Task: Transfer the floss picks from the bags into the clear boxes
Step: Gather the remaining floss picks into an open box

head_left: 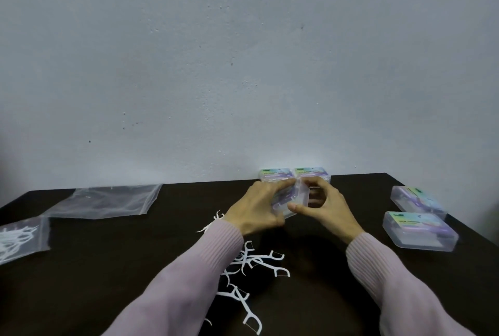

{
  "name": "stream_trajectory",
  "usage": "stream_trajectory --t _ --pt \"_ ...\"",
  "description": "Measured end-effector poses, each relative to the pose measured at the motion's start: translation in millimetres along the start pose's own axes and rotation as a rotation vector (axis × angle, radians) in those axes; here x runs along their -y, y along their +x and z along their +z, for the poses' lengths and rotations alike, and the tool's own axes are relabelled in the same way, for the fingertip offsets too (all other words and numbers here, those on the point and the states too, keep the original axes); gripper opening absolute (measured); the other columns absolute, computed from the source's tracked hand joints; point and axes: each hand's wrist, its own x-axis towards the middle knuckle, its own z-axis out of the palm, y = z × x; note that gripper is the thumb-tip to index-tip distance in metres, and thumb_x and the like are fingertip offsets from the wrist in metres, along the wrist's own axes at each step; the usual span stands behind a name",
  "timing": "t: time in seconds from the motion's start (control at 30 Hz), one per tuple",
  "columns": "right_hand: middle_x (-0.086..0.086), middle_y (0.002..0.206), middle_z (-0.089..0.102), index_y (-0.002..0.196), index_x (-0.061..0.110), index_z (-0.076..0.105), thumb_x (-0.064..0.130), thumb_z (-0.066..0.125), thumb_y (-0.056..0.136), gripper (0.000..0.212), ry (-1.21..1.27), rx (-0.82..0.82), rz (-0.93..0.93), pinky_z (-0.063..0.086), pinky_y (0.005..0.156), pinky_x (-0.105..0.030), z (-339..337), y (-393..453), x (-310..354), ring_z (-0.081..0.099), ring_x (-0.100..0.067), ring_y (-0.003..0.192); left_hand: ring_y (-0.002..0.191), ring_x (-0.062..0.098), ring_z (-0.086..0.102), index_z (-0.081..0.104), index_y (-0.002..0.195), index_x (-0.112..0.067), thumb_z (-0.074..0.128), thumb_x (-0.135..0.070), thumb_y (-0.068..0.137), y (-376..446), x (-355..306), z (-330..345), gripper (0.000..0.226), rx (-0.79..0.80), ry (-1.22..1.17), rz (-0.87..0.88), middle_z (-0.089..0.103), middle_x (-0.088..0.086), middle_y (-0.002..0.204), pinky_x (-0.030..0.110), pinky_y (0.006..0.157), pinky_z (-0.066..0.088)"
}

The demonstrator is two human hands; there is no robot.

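Both hands hold one small clear box (295,199) above the dark table (108,268) near its back edge. My left hand (256,207) grips the box's left side; my right hand (322,207) pinches its right side with thumb and fingers. Several white floss picks (253,262) lie loose on the table under and beside my left forearm. A flat, empty-looking clear bag (108,202) lies at the back left. Another bag (20,237) with floss picks inside lies at the left edge.
Two closed clear boxes (294,173) with coloured labels stand against the wall behind my hands. Two more clear boxes (417,200) (420,230) lie at the right, near the table's right edge. A grey wall rises directly behind the table.
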Motion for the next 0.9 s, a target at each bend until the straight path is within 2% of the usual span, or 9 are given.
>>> stream_trajectory --t 0.07,0.13,0.27,0.43,0.53,0.63,0.7,0.8,0.9 --pt "0.020 0.102 0.052 0.111 0.026 0.050 0.027 0.084 0.062 0.060 -0.050 -0.017 -0.022 0.042 0.070 -0.007 -0.1 -0.9 0.8 0.053 0.005 0.094 0.117 0.024 0.057 0.032 0.146 -0.012 0.061 -0.001 0.075 -1.2 -2.1 4.8 0.077 0.003 0.100 0.035 0.055 0.012 0.133 0.027 0.096 0.048" --pt "0.019 0.103 0.052 0.111 0.025 0.050 0.026 0.084 0.062 0.060 -0.046 -0.025 -0.035 0.044 0.069 -0.007 0.5 -1.1 1.2 0.054 0.002 0.095 0.112 0.030 0.059 0.026 0.148 -0.013 0.058 -0.001 0.075 -1.8 -1.0 9.4 0.080 -0.006 0.217 0.051 0.054 0.013 0.134 0.040 0.092 0.051" --pt "0.009 0.110 0.054 0.112 0.022 0.050 0.024 0.085 0.062 0.062 -0.051 -0.037 -0.065 0.048 0.075 -0.012 3.5 -1.5 0.7 0.057 -0.006 0.099 0.106 0.034 0.061 0.023 0.148 -0.013 0.056 -0.004 0.076 -2.9 -1.4 14.5 0.080 -0.036 0.316 0.057 0.052 0.012 0.136 0.043 0.090 0.051" --pt "0.012 0.107 0.053 0.111 0.026 0.049 0.024 0.085 0.061 0.062 -0.061 -0.005 -0.082 0.048 0.074 -0.009 4.8 -1.0 -2.1 0.057 -0.010 0.103 0.091 0.030 0.064 0.024 0.148 -0.017 0.056 -0.007 0.080 -4.4 4.0 12.6 0.075 -0.077 0.363 0.035 0.057 0.014 0.129 0.037 0.085 0.053" --pt "0.014 0.111 0.052 0.112 0.027 0.046 0.023 0.085 0.062 0.064 -0.051 0.012 -0.115 0.051 0.079 -0.015 2.4 -0.3 -2.3 0.056 -0.008 0.106 0.084 0.027 0.065 0.028 0.147 -0.020 0.055 -0.005 0.079 -2.6 3.3 5.2 0.074 -0.123 0.299 0.039 0.063 0.014 0.119 0.033 0.081 0.054" --pt "0.011 0.117 0.052 0.107 0.032 0.045 0.026 0.082 0.066 0.055 -0.087 0.055 -0.157 0.053 0.089 -0.029 -1.1 1.2 -3.5 0.056 -0.011 0.109 0.100 0.024 0.064 0.034 0.144 -0.020 0.053 0.001 0.080 -0.1 4.4 -1.6 0.070 -0.214 0.157 -0.016 0.063 0.012 0.121 0.028 0.087 0.053" --pt "0.010 0.121 0.052 0.105 0.034 0.048 0.030 0.079 0.070 0.047 -0.171 0.056 -0.165 0.049 0.094 -0.034 -1.7 1.8 -6.7 0.053 -0.012 0.111 0.110 0.021 0.061 0.038 0.142 -0.020 0.055 -0.001 0.083 -1.1 7.7 -3.0 0.065 -0.254 0.098 -0.052 0.062 0.010 0.125 0.029 0.092 0.051" --pt "0.012 0.120 0.049 0.114 0.036 0.048 0.033 0.078 0.071 0.053 -0.242 0.032 -0.141 0.042 0.097 -0.029 -3.8 1.8 -10.0 0.048 -0.008 0.112 0.108 0.018 0.062 0.040 0.140 -0.020 0.059 -0.008 0.086 -3.0 12.9 -3.0 0.058 -0.285 0.081 -0.083 0.060 0.006 0.127 0.031 0.094 0.050" --pt "0.011 0.119 0.048 0.121 0.033 0.047 0.031 0.078 0.071 0.059 -0.268 0.029 -0.098 0.041 0.096 -0.027 -8.5 1.2 -11.7 0.047 -0.007 0.108 0.119 0.015 0.054 0.039 0.140 -0.017 0.058 -0.012 0.088 -2.6 16.3 -4.5 0.056 -0.300 0.069 -0.107 0.055 0.003 0.134 0.025 0.100 0.042"
